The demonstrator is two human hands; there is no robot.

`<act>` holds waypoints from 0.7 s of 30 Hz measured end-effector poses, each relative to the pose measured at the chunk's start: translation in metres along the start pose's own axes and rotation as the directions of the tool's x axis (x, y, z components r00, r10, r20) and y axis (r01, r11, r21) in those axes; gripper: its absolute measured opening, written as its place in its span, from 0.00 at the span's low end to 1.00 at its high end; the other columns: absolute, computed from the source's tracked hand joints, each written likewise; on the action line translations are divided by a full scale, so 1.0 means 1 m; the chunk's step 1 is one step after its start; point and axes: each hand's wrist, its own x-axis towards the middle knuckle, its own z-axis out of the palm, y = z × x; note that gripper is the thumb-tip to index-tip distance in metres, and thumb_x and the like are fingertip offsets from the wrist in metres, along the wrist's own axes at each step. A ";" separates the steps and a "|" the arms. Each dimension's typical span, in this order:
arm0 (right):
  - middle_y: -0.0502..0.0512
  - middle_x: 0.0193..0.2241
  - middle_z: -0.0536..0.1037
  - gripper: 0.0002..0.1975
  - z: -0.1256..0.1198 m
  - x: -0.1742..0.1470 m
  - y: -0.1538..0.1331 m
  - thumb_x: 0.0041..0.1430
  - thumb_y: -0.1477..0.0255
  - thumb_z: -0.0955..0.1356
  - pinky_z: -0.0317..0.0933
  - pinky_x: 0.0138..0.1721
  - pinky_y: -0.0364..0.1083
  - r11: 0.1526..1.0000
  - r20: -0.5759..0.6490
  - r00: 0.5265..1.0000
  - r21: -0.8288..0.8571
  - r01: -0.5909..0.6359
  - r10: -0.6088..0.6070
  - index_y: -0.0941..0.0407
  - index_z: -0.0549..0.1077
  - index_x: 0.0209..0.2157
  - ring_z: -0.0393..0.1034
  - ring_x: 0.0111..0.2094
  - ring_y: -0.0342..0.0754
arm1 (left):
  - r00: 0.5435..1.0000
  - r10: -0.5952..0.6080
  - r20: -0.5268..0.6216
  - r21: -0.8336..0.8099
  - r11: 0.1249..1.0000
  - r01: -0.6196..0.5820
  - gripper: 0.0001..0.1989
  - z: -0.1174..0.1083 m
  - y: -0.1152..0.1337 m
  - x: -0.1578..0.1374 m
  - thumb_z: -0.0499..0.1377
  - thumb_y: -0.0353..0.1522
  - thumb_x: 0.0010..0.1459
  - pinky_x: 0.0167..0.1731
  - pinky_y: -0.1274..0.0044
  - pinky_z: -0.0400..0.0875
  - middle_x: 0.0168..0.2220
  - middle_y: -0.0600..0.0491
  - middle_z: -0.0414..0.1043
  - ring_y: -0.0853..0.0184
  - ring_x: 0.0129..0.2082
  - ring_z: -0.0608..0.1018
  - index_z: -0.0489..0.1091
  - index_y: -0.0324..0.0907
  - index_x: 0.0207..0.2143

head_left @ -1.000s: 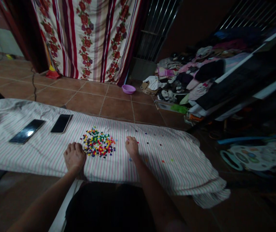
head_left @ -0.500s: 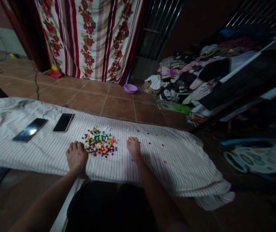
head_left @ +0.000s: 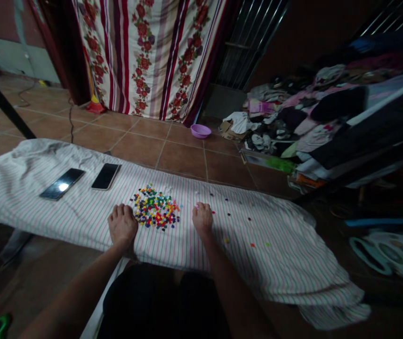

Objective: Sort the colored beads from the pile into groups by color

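A loose heap of tiny square pieces [head_left: 157, 208] in many colours lies on the striped cloth [head_left: 173, 247]. My left hand [head_left: 123, 225] rests on the cloth at the heap's left edge, fingers extended and apart from anything held. To the right of the heap, my right hand [head_left: 203, 219] is low over the cloth with its fingers pinched. A small pinkish piece [head_left: 197, 207] shows at the fingertips, partly hidden. Single pieces are spaced out beyond that hand, among them a dark one [head_left: 229, 214], an orange one [head_left: 253, 245] and a green one [head_left: 267, 244].
Two phones, one with a glare spot [head_left: 62, 184] and one dark [head_left: 106, 176], lie to the left on the cloth. Past the far edge, a purple basin [head_left: 200, 131] stands on the tiled floor near a floral curtain [head_left: 166, 61]. Clothes [head_left: 293, 113] are piled at the right.
The view has shifted, so the whole scene sits farther right in the picture. Both hands keep about the same places on the cloth, the right one still pinched.
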 end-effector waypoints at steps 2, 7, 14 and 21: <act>0.62 0.40 0.72 0.12 -0.001 0.000 -0.006 0.62 0.74 0.62 0.59 0.47 0.48 0.999 0.005 0.999 0.000 -0.054 0.054 0.58 0.73 0.44 0.66 0.44 0.53 | 1.000 0.000 0.004 -0.004 1.000 0.000 0.16 -0.001 0.000 0.000 0.47 0.31 0.61 0.52 0.63 0.58 0.55 0.40 0.69 0.52 0.59 0.64 0.69 0.37 0.47; 0.64 0.42 0.71 0.14 -0.002 0.002 -0.022 0.64 0.73 0.61 0.60 0.41 0.48 0.969 0.003 0.970 -0.045 -0.245 0.245 0.58 0.72 0.48 0.66 0.48 0.57 | 1.000 -0.003 0.009 -0.037 0.999 0.004 0.16 -0.001 0.001 0.000 0.47 0.31 0.62 0.54 0.63 0.58 0.57 0.40 0.68 0.51 0.60 0.64 0.69 0.36 0.47; 0.64 0.41 0.71 0.13 0.002 -0.001 -0.027 0.64 0.71 0.61 0.60 0.39 0.48 0.974 -0.067 0.981 -0.126 -0.190 0.183 0.57 0.72 0.48 0.67 0.46 0.56 | 0.998 -0.066 -0.003 -0.209 0.976 0.064 0.17 0.003 -0.006 0.000 0.47 0.28 0.60 0.57 0.65 0.58 0.58 0.42 0.68 0.56 0.62 0.64 0.69 0.38 0.48; 0.66 0.43 0.70 0.14 -0.001 0.002 -0.030 0.65 0.71 0.61 0.61 0.42 0.49 0.968 0.008 0.983 -0.175 -0.180 0.185 0.59 0.71 0.48 0.65 0.48 0.58 | 0.947 -0.316 0.060 -0.323 0.892 0.318 0.16 -0.011 -0.028 0.036 0.51 0.27 0.56 0.51 0.69 0.65 0.48 0.44 0.72 0.59 0.51 0.71 0.70 0.38 0.46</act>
